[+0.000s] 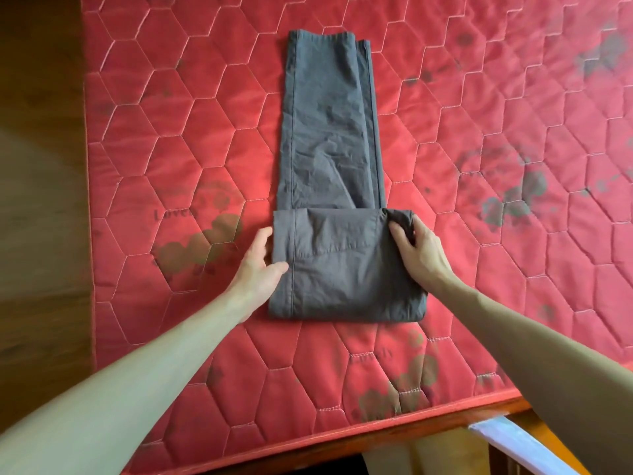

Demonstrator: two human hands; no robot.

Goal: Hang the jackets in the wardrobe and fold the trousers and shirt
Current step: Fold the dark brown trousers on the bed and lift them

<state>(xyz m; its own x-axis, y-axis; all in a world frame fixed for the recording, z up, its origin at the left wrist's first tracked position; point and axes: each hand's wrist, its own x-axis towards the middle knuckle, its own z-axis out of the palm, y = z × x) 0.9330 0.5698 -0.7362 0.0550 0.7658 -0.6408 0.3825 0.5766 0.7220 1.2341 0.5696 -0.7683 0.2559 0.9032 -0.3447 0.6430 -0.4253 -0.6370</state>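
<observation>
Grey trousers [330, 132] lie lengthwise on the red quilted mattress [171, 149], legs stacked and stretching away from me. The near end is folded over into a thick rectangle [346, 279]. My left hand [257, 265] grips the left edge of that fold, thumb on top and fingers tucked at the side. On the fold's upper right corner, my right hand [418, 250] pinches the bunched cloth with curled fingers. No jackets, shirt or wardrobe are in view.
The mattress has a hexagon stitch pattern with dark flower prints. Its wooden bed frame [394, 437] runs along the near edge. A brown wooden floor [37, 200] lies to the left. A pale blue-white object [520, 447] sits at the bottom right.
</observation>
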